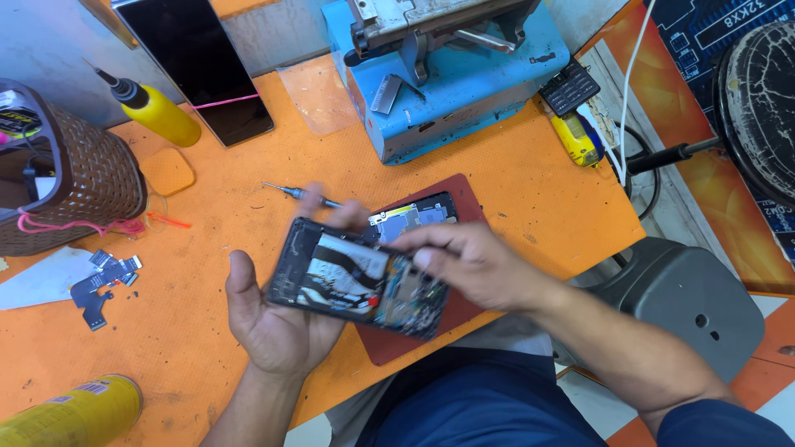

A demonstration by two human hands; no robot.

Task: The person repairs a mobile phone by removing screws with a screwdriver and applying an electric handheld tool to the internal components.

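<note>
At frame centre, the left hand cradles an opened phone by its edges. The right hand pinches closed at its exposed, likely fragile circuitry; anything held there cannot be told.

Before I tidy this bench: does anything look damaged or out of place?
Yes. The phone in the left hand lies open, its back off and innards bare, the right hand touching them. Loose flex cables lie scattered on the orange table. The round pad at far right is badly cracked.
</note>
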